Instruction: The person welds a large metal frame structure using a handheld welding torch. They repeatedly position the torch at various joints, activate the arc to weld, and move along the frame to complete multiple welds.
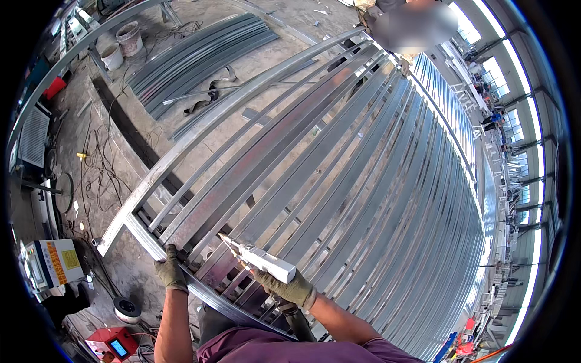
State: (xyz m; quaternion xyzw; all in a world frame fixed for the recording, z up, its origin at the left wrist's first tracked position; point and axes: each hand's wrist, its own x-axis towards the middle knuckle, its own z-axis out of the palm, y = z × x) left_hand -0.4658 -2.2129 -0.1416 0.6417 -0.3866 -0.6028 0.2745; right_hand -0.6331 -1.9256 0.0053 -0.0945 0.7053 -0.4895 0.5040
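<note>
A large panel of long grey metal slats lies in front of me, bounded by metal rails. My left hand, in an olive work glove, is closed over the near edge rail close to its left corner. In my right hand, also gloved, is a white welding gun with a narrow brass-coloured nozzle. Its tip points up and left, close to the slats near that corner; whether it touches them I cannot tell. A dark hose runs back from the gun below my right hand.
Another person is at the panel's far end. A stack of metal strips lies on the floor beyond the left rail, with two buckets behind. Cables, a white control box and a red box with a screen are at left.
</note>
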